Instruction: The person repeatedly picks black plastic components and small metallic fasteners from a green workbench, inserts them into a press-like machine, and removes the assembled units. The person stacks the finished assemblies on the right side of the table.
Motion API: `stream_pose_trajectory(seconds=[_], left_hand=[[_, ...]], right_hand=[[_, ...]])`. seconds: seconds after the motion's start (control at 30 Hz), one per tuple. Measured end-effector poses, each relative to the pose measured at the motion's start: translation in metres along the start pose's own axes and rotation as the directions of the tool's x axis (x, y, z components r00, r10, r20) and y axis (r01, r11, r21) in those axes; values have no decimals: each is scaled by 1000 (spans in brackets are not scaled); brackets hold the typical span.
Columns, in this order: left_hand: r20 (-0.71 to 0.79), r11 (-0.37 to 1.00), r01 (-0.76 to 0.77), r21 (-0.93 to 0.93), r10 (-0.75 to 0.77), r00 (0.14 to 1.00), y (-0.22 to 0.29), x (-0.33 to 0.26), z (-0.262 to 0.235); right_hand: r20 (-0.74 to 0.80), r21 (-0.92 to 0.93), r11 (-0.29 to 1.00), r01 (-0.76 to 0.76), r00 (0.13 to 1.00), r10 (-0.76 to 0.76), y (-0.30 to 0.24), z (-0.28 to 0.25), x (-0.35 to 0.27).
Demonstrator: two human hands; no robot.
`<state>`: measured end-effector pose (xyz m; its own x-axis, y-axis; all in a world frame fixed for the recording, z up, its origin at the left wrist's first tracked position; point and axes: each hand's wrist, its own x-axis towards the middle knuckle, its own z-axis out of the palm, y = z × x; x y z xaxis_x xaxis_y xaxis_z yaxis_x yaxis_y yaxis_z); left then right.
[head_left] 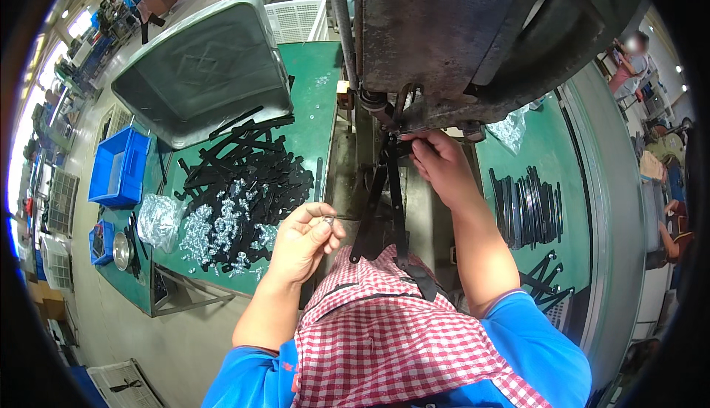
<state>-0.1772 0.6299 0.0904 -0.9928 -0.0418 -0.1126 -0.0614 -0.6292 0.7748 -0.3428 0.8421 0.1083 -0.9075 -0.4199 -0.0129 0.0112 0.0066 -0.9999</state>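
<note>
My left hand [299,242] is pinched around a small shiny metal fastener [328,219], held in front of my apron, left of the machine. My right hand [442,165] reaches up to the head of a large dark press-like machine [436,31]. Its fingers are closed on the upper end of a pair of black metal strips [397,201], which are joined near the top and hang down toward my lap. The exact grip is partly hidden by the fingers. To the left, a heap of black metal strips [244,157] lies with many small silvery fasteners [222,219] scattered over it.
A large grey tub [200,68] tips toward the heap on the green table [310,60]. Blue bins [120,168] and a clear plastic bag [160,219] are at left. Black strips stand in a row [526,208] on the right table, with joined strips [546,279] nearer me. People are in the background.
</note>
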Motion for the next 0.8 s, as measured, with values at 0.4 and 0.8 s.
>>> stream_pose_trajectory(seconds=[0.4, 0.8], left_hand=[[-34, 996, -57, -67, 55, 998, -12, 28, -6], [234, 572, -399, 716, 342, 910, -8, 145, 31]], right_hand=[[38, -559, 759, 334, 924, -380, 19, 2, 49], [264, -728, 464, 506, 830, -491, 11, 1, 53]])
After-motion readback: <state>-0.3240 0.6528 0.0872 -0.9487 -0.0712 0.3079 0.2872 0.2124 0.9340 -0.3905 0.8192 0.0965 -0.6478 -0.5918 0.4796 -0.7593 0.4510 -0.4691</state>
